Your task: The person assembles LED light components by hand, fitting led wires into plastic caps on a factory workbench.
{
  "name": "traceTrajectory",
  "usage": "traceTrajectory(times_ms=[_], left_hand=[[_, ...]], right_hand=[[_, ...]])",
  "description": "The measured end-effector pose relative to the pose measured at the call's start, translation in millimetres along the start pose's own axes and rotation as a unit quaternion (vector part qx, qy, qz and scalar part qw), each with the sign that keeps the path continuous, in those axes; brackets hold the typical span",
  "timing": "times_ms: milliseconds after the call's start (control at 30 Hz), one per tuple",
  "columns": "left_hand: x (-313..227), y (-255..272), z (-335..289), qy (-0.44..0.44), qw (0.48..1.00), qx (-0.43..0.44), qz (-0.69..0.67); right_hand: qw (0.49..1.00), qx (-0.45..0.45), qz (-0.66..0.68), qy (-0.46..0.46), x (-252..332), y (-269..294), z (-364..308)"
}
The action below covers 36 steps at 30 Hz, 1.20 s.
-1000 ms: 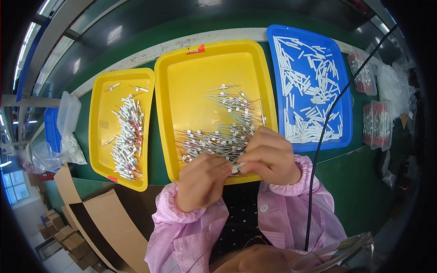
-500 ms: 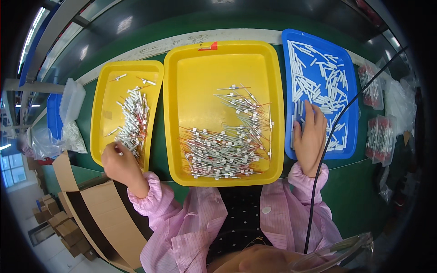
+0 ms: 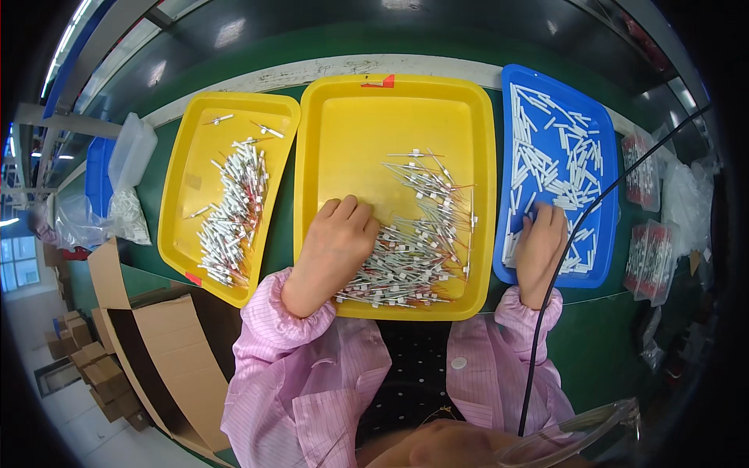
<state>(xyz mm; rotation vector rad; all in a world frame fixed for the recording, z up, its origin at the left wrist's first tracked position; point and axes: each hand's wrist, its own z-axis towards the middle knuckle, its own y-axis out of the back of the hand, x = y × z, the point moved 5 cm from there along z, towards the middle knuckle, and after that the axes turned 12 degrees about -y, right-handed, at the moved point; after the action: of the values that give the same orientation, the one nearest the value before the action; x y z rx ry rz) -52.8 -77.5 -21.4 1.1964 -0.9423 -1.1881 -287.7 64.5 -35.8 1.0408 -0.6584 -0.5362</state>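
Observation:
My left hand (image 3: 334,246) is over the middle yellow tray (image 3: 310,101), at the left edge of a heap of thin wired parts (image 3: 413,261) with white tabs. Its fingers are curled closed, and what they hold, if anything, is hidden. In the blue tray (image 3: 511,78) at the right lie many short white tubes (image 3: 581,160). My right hand (image 3: 544,253) rests among them near the tray's left side, fingers bent together and thumb close to the index finger; whether a tube is pinched there is hidden. White tubes with wires (image 3: 234,207) fill part of the left yellow tray (image 3: 175,195).
A black cable (image 3: 589,207) crosses over the blue tray beside my right hand. Clear boxes of parts (image 3: 651,261) and plastic bags (image 3: 686,191) stand far right. An open cardboard box (image 3: 175,335) is at lower left, and a clear bin (image 3: 131,152) beyond the left tray.
My left hand has moved right, from the left yellow tray to the middle one. My right hand stays in the blue tray with its fingers more curled. The view has shifted slightly.

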Motion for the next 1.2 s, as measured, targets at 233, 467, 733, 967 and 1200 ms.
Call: traceTrajectory(times_ms=[233, 467, 733, 967, 1200], left_hand=[[9.2, 18.6, -6.1, 0.013, 0.987, -0.135, -0.091], [-15.2, 50.9, -13.4, 0.055, 0.92, -0.286, -0.263], [-35.5, 57.6, -31.0, 0.126, 0.83, -0.346, -0.419], [-44.3, 61.8, -25.7, 0.082, 0.858, -0.336, -0.381], [-42.9, 62.5, -33.8, 0.093, 0.828, -0.357, -0.422]], right_hand=[[0.999, 0.033, -0.034, -0.01, -7.2, -2.8, 4.4], [0.897, 0.09, 0.423, -0.09, 29.6, 5.7, -15.5], [0.679, 0.388, 0.623, 0.037, 87.6, 21.6, -40.5], [0.64, 0.401, 0.655, 0.0, 90.0, 33.8, -45.1], [0.684, 0.365, 0.628, 0.073, 89.6, 44.1, -40.7]])
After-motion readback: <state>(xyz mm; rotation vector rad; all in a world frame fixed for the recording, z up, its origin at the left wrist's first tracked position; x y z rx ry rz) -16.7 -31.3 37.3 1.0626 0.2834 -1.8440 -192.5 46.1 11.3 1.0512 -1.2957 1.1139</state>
